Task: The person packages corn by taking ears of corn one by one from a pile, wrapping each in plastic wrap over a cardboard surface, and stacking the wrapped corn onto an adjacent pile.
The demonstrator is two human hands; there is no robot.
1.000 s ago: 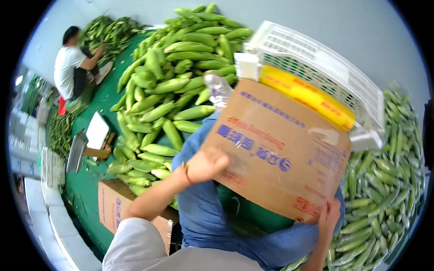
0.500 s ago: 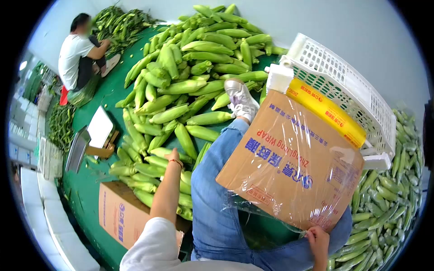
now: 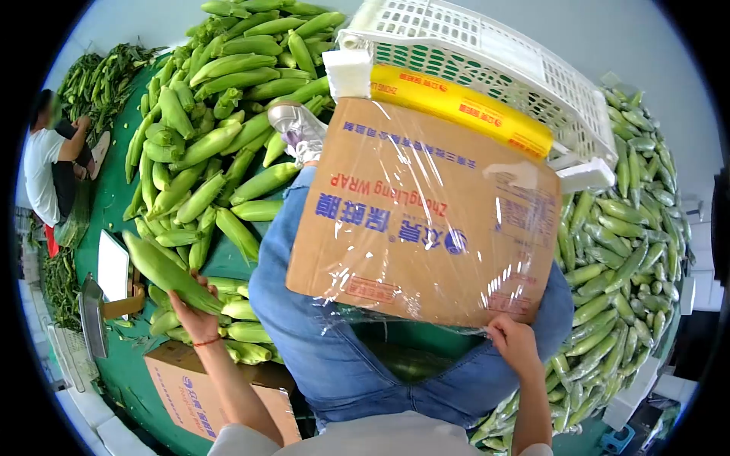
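An ear of corn in its green husk (image 3: 169, 272) is in my left hand (image 3: 196, 310), held above the pile of unwrapped corn (image 3: 220, 137). My right hand (image 3: 513, 343) pinches the near edge of clear plastic film (image 3: 426, 289), which lies over a brown cardboard sheet (image 3: 395, 213) across my lap. A yellow roll of wrap (image 3: 464, 108) is at the far edge of the cardboard, between white end blocks.
A white crate (image 3: 487, 45) stands behind the roll. Film-wrapped corn (image 3: 616, 266) is heaped at right. An open cardboard box (image 3: 190, 395), a scale (image 3: 112, 266) and a crouching person (image 3: 46, 167) are at left.
My left hand left the cardboard, reached to the corn pile and has lifted an ear. The film now spreads across the cardboard, its edge at my right hand. The view has shifted.
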